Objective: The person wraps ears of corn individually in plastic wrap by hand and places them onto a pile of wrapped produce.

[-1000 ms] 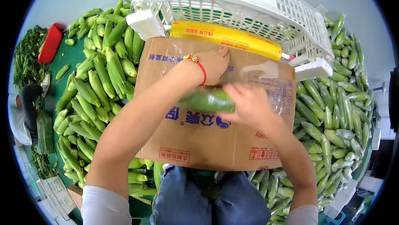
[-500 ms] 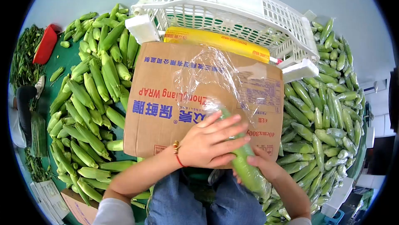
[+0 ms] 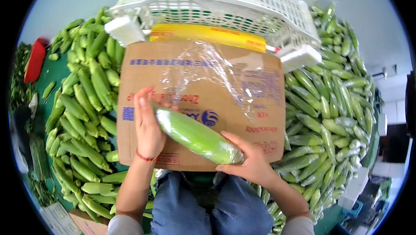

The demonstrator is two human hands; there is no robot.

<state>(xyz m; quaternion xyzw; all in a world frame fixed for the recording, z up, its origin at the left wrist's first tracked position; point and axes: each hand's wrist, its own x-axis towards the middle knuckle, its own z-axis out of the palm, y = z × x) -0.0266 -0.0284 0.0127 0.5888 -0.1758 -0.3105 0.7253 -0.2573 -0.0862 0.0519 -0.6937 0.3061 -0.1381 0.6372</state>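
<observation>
An ear of corn (image 3: 197, 135) in its green husk, covered in shiny clear film, lies slantwise between my hands above a cardboard box. My right hand (image 3: 249, 157) grips its lower right end, thumb on top. Against its upper left end is my left hand (image 3: 149, 126), holding that end with the fingers pointing up and partly hidden behind the corn. A loose sheet of clear plastic film (image 3: 199, 57) runs from the yellow film roll (image 3: 208, 35) over the box (image 3: 147, 79).
Unwrapped corn (image 3: 86, 105) is heaped on the left, film-wrapped corn (image 3: 333, 122) on the right. Behind the box stands a white plastic crate (image 3: 225, 1) with white foam blocks (image 3: 125, 31) at its corners. A red scoop-like container (image 3: 35, 60) lies at far left.
The corn has turned from sloping steeply at the right to lying more level across the middle. My left hand has moved off its top to its left end. The view has shifted slightly.
</observation>
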